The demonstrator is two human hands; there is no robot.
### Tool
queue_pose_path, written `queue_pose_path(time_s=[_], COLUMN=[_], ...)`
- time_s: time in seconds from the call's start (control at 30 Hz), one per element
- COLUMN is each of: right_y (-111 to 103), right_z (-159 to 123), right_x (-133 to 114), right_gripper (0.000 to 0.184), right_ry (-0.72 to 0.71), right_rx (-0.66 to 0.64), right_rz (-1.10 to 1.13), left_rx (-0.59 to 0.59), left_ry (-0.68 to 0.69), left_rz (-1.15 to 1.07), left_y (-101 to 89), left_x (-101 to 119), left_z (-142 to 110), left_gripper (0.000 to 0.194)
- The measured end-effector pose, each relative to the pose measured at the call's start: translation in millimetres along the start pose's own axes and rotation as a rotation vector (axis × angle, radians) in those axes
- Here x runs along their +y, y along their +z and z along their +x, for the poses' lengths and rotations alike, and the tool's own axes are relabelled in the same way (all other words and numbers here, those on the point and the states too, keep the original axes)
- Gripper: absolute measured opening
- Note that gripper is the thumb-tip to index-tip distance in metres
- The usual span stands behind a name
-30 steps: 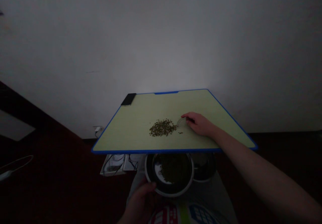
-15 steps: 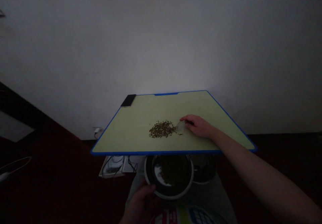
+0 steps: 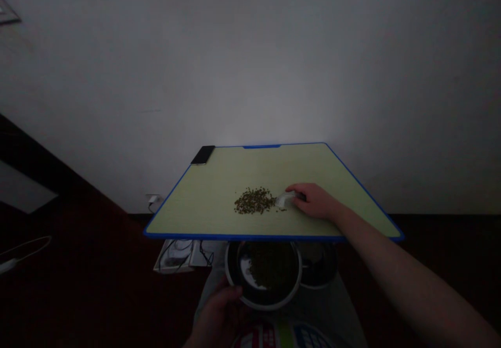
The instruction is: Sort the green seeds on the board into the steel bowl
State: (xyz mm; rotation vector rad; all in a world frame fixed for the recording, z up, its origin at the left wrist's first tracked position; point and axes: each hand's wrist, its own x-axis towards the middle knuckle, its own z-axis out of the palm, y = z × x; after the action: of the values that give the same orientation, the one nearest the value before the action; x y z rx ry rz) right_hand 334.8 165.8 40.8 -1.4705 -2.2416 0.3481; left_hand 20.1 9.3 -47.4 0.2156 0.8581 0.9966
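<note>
A pale green board with a blue edge (image 3: 203,207) is in front of me, and a loose heap of small green-brown grains (image 3: 255,201) lies near its middle. My right hand (image 3: 315,202) is shut on a small translucent scoop (image 3: 285,199), whose tip touches the right side of the heap. A few stray grains lie just below it. Under the board's near edge, my left hand (image 3: 217,316) grips the rim of a steel bowl (image 3: 264,275) holding a dark green mass of the same kind of grains.
A second dark bowl (image 3: 319,264) stands behind the steel one. A black phone (image 3: 202,155) lies on the board's far left corner. Below the board's left side are a white box with black cables (image 3: 174,256) and, further left, a white cord (image 3: 23,251).
My right hand has shifted slightly toward the near edge of the board. The scoop now lies flatter against the heap's right side. My left hand and the steel bowl stay in place.
</note>
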Motion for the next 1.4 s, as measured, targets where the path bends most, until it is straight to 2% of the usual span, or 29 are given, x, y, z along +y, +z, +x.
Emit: queue_pose_path(time_s=[0.3, 0.53, 0.73, 0.83, 1.07, 1.17, 1.27, 1.4], right_y=[-2.4, -2.0, -3.8, -3.8, -0.7, -0.1, 0.6, 0.7], right_z=[-1.2, -1.3, -0.8, -0.3, 1.4, 2.0, 2.9, 3.3], right_x=[-7.6, -3.5, -4.5, -4.6, -1.3, -0.5, -0.5, -0.8], right_gripper=[0.040, 0.035, 0.036, 0.037, 0.039, 0.041, 0.043, 0.042], right_ry=[-0.003, 0.007, 0.026, 0.038, 0.038, 0.042, 0.047, 0.019], right_rx=[-0.057, -0.014, -0.001, 0.004, 0.018, 0.014, -0.003, -0.019], right_rz=[0.008, 0.063, 0.045, 0.025, -0.017, -0.023, 0.003, 0.040], left_rx=[-0.012, -0.008, -0.013, -0.022, -0.027, -0.023, -0.006, 0.013], left_ry=[-0.012, 0.001, -0.015, -0.009, -0.007, -0.014, -0.008, 0.017], left_rz=[0.001, -0.002, 0.040, 0.061, 0.028, 0.023, 0.021, 0.024], left_y=[2.9, 0.1, -1.8, 0.4, 1.8, 3.5, 6.0, 6.4], left_x=[-0.3, -2.1, -0.8, 0.2, 0.4, 0.4, 0.4, 1.7], left_z=[-2.2, -0.3, 1.2, -0.5, -2.1, -3.3, -4.9, -5.4], left_gripper=[0.058, 0.062, 0.043, 0.040, 0.039, 0.045, 0.051, 0.050])
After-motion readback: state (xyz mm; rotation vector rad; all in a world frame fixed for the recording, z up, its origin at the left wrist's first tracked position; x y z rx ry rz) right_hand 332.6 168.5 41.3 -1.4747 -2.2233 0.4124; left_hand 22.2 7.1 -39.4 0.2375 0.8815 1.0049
